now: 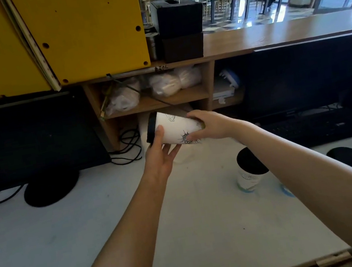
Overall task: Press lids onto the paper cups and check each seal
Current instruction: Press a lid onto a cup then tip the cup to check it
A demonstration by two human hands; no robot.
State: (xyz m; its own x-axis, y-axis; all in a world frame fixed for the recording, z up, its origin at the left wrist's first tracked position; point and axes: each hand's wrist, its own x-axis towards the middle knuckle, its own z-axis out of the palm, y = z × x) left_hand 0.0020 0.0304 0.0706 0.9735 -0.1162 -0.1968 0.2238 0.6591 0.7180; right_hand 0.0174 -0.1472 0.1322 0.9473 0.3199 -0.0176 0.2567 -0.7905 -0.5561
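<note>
Above the white tabletop [72, 245], a tilted paper cup [178, 129], black lid [152, 128] leftward, looks light and crushable: right hand [210, 125] grips its base, left hand [163, 159], fingers straight, props the stiffer rim end.

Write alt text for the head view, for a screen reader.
A white printed paper cup with a black lid is held sideways above a white tabletop: the right hand grips its base, the left hand supports the lidded end, thumb on its side. A second black-lidded white paper cup stands upright on the table.
</note>
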